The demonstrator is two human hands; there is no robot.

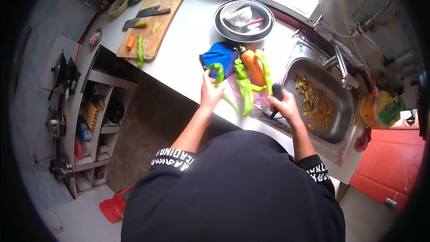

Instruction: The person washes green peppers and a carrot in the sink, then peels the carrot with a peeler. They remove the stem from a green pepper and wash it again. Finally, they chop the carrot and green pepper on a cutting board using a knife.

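Observation:
My left hand (211, 90) grips a curved green pepper (217, 70) above the counter's front edge. In my right hand (286, 106) is a black-handled tool (277, 91), mostly hidden by the fingers, so its kind is unclear. Between the hands lies a pink translucent plate (231, 78) bearing several long green peppers (244, 89) and an orange carrot (254, 67). One pale green pepper tip (231, 103) shows just below my left hand. A blue cloth (216, 53) is spread beside the plate, on its left.
Vegetable peelings (317, 102) lie in the steel sink (339, 124), under a faucet (341, 64). Nested metal basins (218, 23) hold a bowl (240, 16). Two cleavers (147, 11), a carrot piece (130, 43) and a green pepper (140, 50) rest on a wooden cutting board (169, 23).

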